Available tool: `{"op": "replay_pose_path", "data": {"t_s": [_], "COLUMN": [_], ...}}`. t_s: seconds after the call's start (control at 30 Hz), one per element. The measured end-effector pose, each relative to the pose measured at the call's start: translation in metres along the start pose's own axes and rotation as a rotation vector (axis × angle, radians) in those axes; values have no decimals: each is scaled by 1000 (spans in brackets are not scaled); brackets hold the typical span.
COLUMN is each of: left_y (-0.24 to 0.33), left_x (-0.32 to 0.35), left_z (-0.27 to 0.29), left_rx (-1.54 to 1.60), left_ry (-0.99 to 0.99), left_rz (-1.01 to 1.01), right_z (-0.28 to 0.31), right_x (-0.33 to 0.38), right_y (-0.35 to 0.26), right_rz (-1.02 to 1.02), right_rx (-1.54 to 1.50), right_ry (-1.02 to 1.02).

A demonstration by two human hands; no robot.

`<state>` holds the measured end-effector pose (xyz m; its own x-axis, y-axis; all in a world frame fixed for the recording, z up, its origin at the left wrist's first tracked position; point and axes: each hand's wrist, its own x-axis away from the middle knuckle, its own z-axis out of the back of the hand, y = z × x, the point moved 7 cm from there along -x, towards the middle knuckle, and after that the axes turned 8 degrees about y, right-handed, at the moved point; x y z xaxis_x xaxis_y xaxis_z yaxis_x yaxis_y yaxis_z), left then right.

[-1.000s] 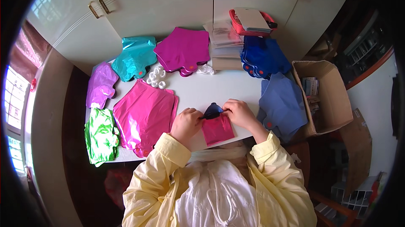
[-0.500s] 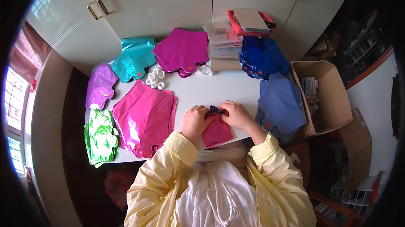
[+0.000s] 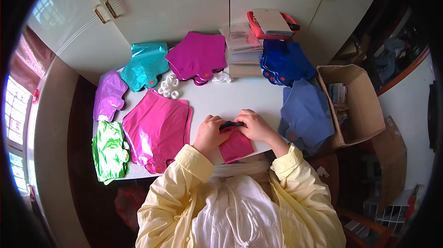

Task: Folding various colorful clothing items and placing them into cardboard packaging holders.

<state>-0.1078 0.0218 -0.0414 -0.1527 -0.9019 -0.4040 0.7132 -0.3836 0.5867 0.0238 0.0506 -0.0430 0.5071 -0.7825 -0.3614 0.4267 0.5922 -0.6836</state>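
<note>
- Just below centre of the frame: one folded pink foil piece [image 3: 237, 148], a dark strip [image 3: 231, 124] along its upper edge, on our white table [image 3: 254, 93].
- Left of it: our left hand [image 3: 210, 133], fingers curled, pinching the strip's left end.
- Right of it: our right hand [image 3: 252, 126], likewise closed, gripping the right end.
- Left of frame: larger pink foil sheets [image 3: 157, 123], stacked.

Left head-worn fisheye: looks down across table [image 3: 244, 96] toward pale cabinet [image 3: 161, 15].
</note>
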Motion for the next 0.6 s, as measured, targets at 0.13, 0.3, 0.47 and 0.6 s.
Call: {"op": "replay_pose_path", "data": {"t_s": [0.13,0.3,0.47,0.6], "left_y": [-3,5,19,25], "left_x": [2,7,16,27], "left_z": [-6,-7,3,11], "left_rx": [7,-37,-76,-156], "left_ry": [-48,-7,28,27], "left_rz": [-2,-73,-196,-268], "right_z": [-3,-4,3,3], "right_x": [2,4,11,18], "right_y": [0,-1,-14,-20], "right_rz": [53,99,155,230], "right_rx": [25,61,144,237], "right_ry": [18,-4,44,79]}}
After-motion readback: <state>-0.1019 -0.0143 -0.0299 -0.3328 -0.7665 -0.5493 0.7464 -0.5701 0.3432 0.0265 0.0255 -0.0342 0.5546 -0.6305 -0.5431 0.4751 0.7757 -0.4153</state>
